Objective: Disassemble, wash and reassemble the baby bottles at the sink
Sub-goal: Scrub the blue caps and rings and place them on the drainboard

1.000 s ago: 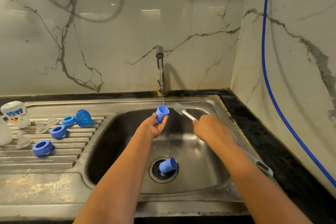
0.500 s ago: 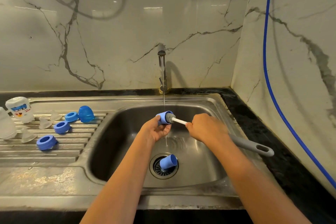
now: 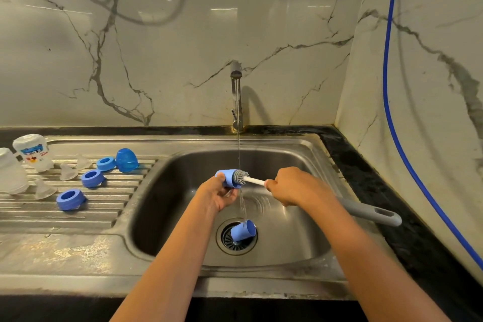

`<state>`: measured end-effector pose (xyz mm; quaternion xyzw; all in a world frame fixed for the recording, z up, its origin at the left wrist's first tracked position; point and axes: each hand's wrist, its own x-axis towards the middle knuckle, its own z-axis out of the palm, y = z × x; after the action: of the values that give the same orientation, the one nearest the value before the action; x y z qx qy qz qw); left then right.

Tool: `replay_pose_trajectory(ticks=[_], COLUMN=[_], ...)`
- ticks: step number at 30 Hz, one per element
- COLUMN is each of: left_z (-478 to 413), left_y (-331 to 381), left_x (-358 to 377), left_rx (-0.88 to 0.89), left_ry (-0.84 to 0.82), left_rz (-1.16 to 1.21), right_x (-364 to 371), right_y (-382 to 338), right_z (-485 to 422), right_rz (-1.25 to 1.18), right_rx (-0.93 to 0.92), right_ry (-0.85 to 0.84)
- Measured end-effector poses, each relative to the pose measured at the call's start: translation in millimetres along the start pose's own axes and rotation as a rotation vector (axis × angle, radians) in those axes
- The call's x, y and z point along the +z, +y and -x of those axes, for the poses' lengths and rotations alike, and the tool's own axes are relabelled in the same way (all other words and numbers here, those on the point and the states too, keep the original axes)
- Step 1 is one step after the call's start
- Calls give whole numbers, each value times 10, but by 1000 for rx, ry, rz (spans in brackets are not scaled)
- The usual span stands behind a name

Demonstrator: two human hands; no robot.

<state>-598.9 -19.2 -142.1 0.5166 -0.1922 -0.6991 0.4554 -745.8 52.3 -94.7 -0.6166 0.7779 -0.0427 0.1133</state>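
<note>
My left hand (image 3: 218, 195) grips a blue bottle cap (image 3: 226, 178) on its side, under the thin stream from the tap (image 3: 236, 97). My right hand (image 3: 292, 187) grips the bottle brush (image 3: 254, 180) by its white shaft; its grey bristle head sits in the cap's mouth and its grey handle sticks out to the right. A second blue cap (image 3: 243, 230) lies on the sink drain. On the draining board stand two clear bottles (image 3: 32, 151), with three blue rings (image 3: 70, 199), a blue dome cap (image 3: 126, 160) and several clear teats (image 3: 68, 172) beside them.
The steel sink basin (image 3: 300, 238) is wet, with water running. A black counter edge (image 3: 366, 172) borders it on the right. A blue hose (image 3: 392, 112) hangs along the right marble wall, and cables hang at the top left.
The cap turned from mouth-up to lying sideways in my left hand. The brush head moved left from open air into the cap's mouth.
</note>
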Motion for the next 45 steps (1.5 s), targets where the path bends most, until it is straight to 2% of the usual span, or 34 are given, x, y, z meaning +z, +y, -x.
replay_pose_trajectory(ticks=[3,9,12,18,23,29,36,39,45], left_z=[58,111,89,76,44,-2,-38,-64,-109], left_y=[1,-148,-135,-80,-128,-56,-129,-115,-66], left_x=[33,-8,-99,-169,-127,-159,-110,-117,-145], left_rx=[-10,43,-2,-11,-22,40,97,84,124], left_ry=[10,19,-13,-48,-105,-12,-46,-39,4], left_rz=[5,-77,68,184,90,131,-65,-55,33], right_x=[31,87,-7,-10,50,-76,85,54,-30], right_y=[-24,-101,-67,-37,-87,19,-56,-60,16], right_z=[7,63,76,44,58,37,-9,21,4], right_rz=[-4,51,-18,-68,-29,-200,-170,-224,-351], right_rx=[-2,-33,-48,-16,-28,-31,23,12,37], right_ry=[-26,-205,-209,-165,-248,-302,-318,-369,-328])
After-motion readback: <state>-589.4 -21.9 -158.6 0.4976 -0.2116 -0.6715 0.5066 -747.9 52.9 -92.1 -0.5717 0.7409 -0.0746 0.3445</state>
